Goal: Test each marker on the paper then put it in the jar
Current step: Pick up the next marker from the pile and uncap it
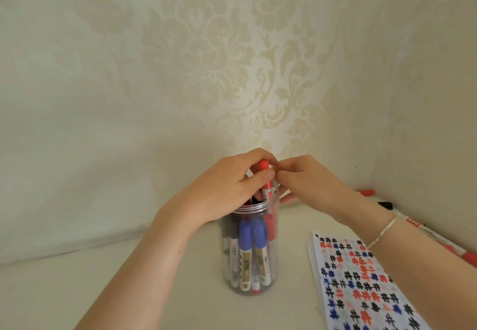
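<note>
The person is at the putting-away step: a red marker [267, 180] stands nearly upright in the mouth of the clear jar [251, 252], its red cap poking up above the rim and its lower barrel already inside among the others. The left hand [232, 187] has its grip closed around that marker, thumb pressed across the barrel just under the cap and the fingers curled behind it. The right hand [307, 182] sits just beside it at about 3 o'clock, fingertips bunched narrow and touching or nearly touching the cap end; whether it actually pinches the marker or only steadies it I cannot tell from here. The jar sits on the pale table [129, 291] at roughly the centre, packed with blue, black and red markers, so I'd judge there is little room left and the marker must be worked down between its neighbours. The next move, as I read it, calls for the left hand to let the marker slide down and then let go, without tipping the jar. The test paper [361, 285], covered in black, red and blue hash marks, lies at 4 o'clock from the jar, near it but apart. More loose markers [464, 253] lie along the wall at 3 o'clock beyond the right wrist, so the job looks well along but unfinished.
</note>
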